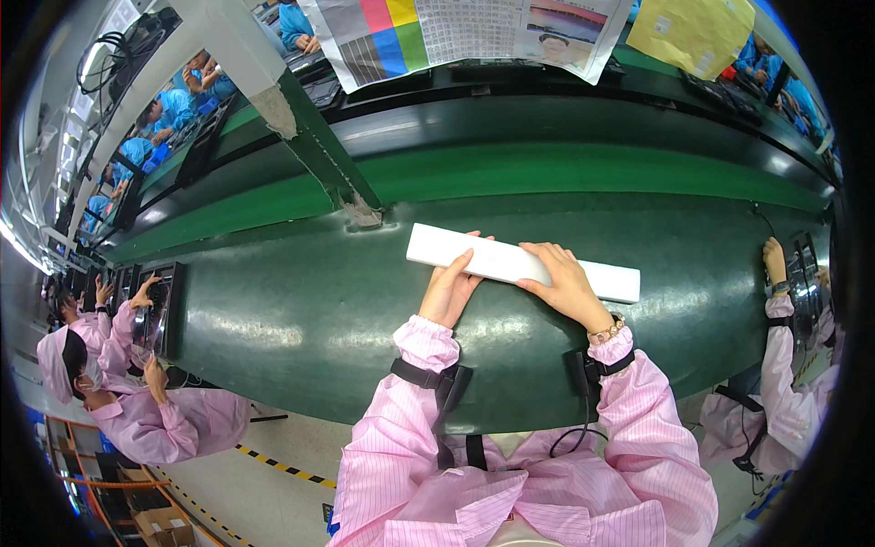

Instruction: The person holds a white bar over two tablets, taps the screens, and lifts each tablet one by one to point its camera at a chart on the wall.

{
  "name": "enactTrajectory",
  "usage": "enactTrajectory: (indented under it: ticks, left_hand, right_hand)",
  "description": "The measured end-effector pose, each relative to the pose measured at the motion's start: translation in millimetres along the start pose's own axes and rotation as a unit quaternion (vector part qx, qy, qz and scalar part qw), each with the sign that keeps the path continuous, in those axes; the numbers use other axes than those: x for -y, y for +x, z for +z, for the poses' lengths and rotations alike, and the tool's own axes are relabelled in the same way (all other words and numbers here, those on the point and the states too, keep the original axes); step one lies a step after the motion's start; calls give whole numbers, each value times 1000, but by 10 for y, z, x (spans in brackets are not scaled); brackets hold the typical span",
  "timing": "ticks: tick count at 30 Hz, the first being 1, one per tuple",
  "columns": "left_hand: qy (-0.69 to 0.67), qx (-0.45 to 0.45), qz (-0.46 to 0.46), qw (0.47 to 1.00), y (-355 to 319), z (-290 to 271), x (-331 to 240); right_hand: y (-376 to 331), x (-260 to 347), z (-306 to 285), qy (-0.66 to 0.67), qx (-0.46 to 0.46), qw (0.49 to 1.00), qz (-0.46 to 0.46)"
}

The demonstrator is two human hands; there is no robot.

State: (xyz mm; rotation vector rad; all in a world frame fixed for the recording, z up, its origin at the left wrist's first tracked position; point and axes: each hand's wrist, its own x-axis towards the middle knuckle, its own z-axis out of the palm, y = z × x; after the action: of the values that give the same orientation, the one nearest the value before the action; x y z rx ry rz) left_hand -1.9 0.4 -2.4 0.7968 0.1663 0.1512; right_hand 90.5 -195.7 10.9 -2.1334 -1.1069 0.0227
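A long, plain white block [499,259] slants over the green table [273,292].

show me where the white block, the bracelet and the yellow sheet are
white block [498,259]: head view, on its face between the hands
bracelet [607,332]: head view, on its band
yellow sheet [685,38]: head view, near its middle

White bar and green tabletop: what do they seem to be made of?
White bar: perhaps foam or plastic, matte; evenly white, no visible grain, so the look leaves it open.
Green tabletop: likely a rubber or vinyl covering, semi-gloss; smooth, with blurred light reflections.
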Motion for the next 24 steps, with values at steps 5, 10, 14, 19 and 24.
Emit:
enactTrajectory:
  ticks: [5, 10, 14, 19, 24]
  left_hand:
    - [1, 0, 0, 1000, -4, 1, -1]
    - [-1, 2, 0, 1000, -3, -6, 4]
    - [-4, 1, 0, 1000, -5, -4, 0]
    - [1, -1, 0, 1000, -9, 9, -8]
    - [1, 1, -1, 1000, -6, 7, -7]
  right_hand:
    - [-2, 6, -3, 2, 0, 1000, 0]
    - [-7, 5, -4, -1, 4, 1000, 4]
    - [-9, -8, 9, -5, 1, 1000, -1]
    - [-8, -13, 10, -9, 0, 1000, -1]
    - [-5, -1, 4, -2, -2, 1000, -2]
